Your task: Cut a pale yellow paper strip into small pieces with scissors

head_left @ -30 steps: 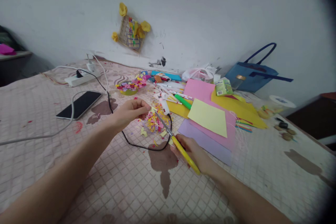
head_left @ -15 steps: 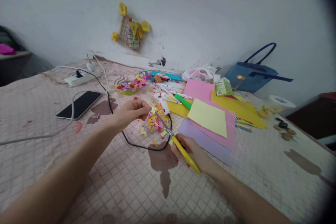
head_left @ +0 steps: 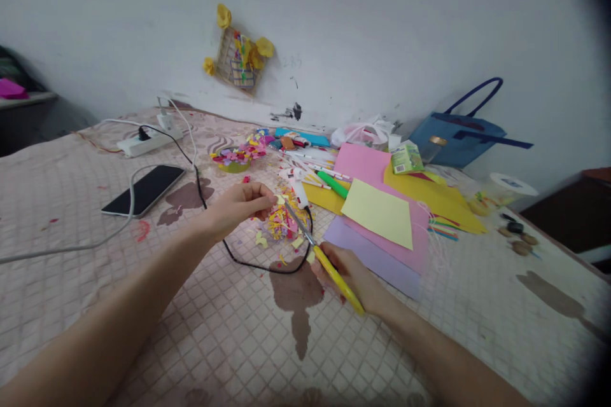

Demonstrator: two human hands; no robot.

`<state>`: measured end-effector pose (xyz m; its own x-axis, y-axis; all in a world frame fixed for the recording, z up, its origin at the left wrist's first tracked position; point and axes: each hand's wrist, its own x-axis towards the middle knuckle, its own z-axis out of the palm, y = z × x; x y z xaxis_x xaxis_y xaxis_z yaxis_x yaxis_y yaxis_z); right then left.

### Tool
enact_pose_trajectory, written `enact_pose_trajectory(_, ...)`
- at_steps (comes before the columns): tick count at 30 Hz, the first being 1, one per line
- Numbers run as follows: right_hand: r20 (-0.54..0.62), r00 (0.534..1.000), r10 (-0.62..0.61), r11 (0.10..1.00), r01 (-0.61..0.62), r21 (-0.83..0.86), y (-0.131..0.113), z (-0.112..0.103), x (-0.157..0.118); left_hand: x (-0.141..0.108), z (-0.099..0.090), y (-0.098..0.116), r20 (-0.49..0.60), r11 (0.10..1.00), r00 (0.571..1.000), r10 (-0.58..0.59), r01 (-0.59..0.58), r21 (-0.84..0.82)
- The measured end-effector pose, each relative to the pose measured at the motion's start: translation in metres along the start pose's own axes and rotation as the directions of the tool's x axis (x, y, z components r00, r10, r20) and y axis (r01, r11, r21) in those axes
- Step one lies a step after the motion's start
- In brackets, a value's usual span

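Note:
My left hand (head_left: 243, 202) pinches a small pale yellow piece of paper (head_left: 280, 200) between thumb and fingers. Yellow-handled scissors (head_left: 334, 273) are gripped in my right hand (head_left: 351, 273), with their metal blades pointing up and left so that the tips reach the paper piece. Below the blades lies a pile of yellow, pink and red paper scraps (head_left: 281, 227). A few pale yellow cut pieces (head_left: 261, 239) rest at the pile's near edge. Just behind the pile is a white glue gun (head_left: 298, 191), its black cord looping around the scraps.
Coloured sheets, a pale yellow one (head_left: 379, 213) on top, lie to the right beside a green marker (head_left: 333, 183). A bowl of cut paper shapes (head_left: 233, 166) stands behind. Leftward are a phone (head_left: 143, 191) and a power strip (head_left: 150, 142). A blue bag (head_left: 453, 140) leans on the wall.
The paper piece in my left hand has turned slightly and shifted a little to the right. The scissors have moved very slightly; both arms stay almost in place.

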<state>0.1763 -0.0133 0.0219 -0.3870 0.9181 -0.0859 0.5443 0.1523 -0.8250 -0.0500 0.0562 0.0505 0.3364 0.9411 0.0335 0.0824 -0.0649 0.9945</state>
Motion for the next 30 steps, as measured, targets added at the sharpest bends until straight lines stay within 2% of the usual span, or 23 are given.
enact_pose_trajectory(8, -0.026, 0.997, -0.067, 0.993, 0.064, -0.101, 0.008, 0.002, -0.001, -0.001, -0.001, 0.001, 0.057, 0.999, 0.998, 0.025, -0.026, 0.024)
enact_pose_trajectory(15, -0.011, 0.999, -0.043, 0.997, 0.043, -0.06, 0.012, 0.002, 0.0, -0.001, -0.003, 0.001, 0.09, 0.998, 0.995, 0.04, -0.044, 0.042)
enact_pose_trajectory(19, -0.015, 1.0, -0.011, 1.0, 0.011, -0.019, 0.009, 0.002, 0.0, 0.0, -0.002, 0.001, 0.06, 0.998, 0.998, 0.032, -0.035, 0.047)
enact_pose_trajectory(30, -0.004, 1.0, 0.008, 0.999, -0.009, -0.052, 0.004, 0.001, -0.001, -0.001, -0.001, 0.003, 0.013, 0.998, 1.0, 0.021, -0.022, 0.064)
